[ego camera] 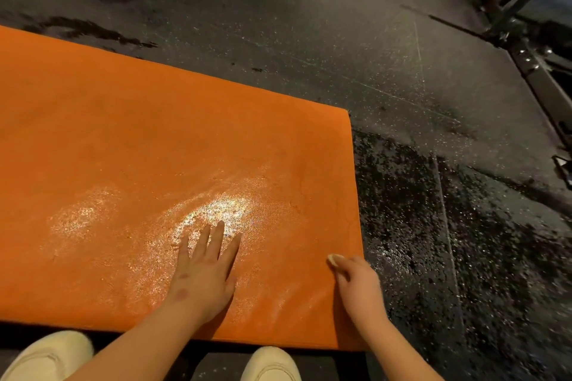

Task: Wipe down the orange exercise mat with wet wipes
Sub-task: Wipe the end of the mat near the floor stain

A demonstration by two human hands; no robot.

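Head view: orange mat (139, 139) flat on floor (309, 40). Your left hand (204, 263), fingers straight and slightly spread, likely steadies it. Your right hand (356, 281) pinches a wipe (335, 259) near the mat's right edge.

Gym / fitness rm indicated. Rubber floor (309, 40) is laid in black speckled tiles, seams seen. An orange exercise mat (154, 133) is spread on it. Bolted black steel rack frame (532, 71) is noted at R edge.
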